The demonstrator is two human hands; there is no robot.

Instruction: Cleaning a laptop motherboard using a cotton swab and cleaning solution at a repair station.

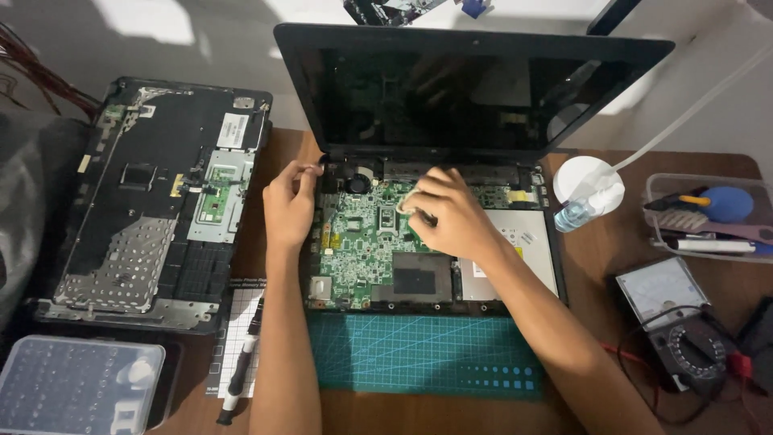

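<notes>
An opened laptop (451, 201) lies on a green cutting mat (419, 354), its green board (362, 242) bare. The left hand (288, 201) grips the laptop's left hinge corner, while the right hand (451, 213) presses a small white pad (405, 205) onto the board. A removed cover (153, 201) lies left, a multimeter (676, 322) right.

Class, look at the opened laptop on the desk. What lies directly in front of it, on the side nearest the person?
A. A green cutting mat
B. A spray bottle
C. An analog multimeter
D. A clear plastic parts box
A. The green cutting mat lies right along the front edge of the laptop, between the person's forearms; the spray bottle and multimeter sit to one side and the parts box to the other.
</notes>
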